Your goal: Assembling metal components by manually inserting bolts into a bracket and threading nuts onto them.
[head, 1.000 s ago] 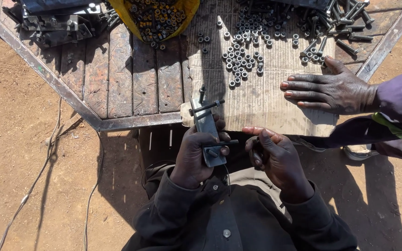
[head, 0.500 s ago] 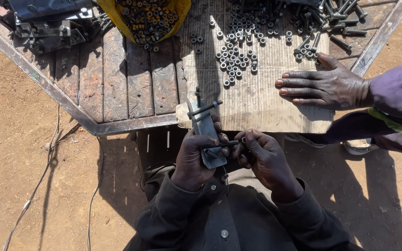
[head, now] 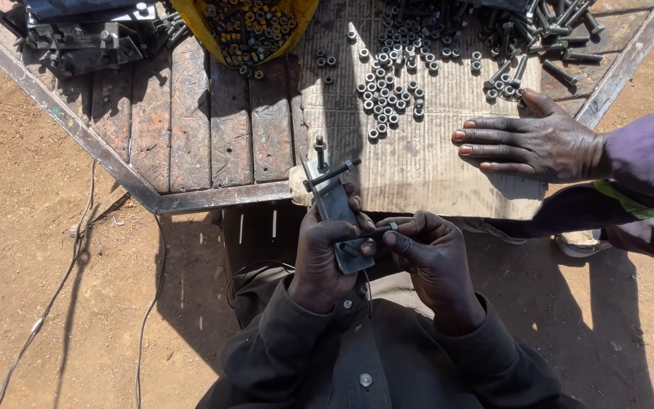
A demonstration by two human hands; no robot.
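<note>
Left hand (head: 325, 254) gripped grey metal bracket (head: 340, 216) just off table's (head: 213, 198) near edge, thumb side up. Right hand (head: 431, 254) pinched bolt (head: 372, 233) poking through bracket's lower end, fingers curled tight. Bolt could slip from pinch and drop in dirt below. Another person's hand (head: 535, 144) lay flat on cardboard (head: 418, 170), near nuts (head: 389, 91).

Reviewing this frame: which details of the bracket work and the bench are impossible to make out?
Head view, the only one:
- Lower end of the metal bracket: covered by the left hand.
- How far the bolt sits in the bracket: hidden by the right hand and its fingers.
- Nuts on the cardboard: too small to show threads.
- Yellow sack and dark metal parts: cut off by the top edge.
- The co-worker's hand: its arm leaves at the right edge.
</note>
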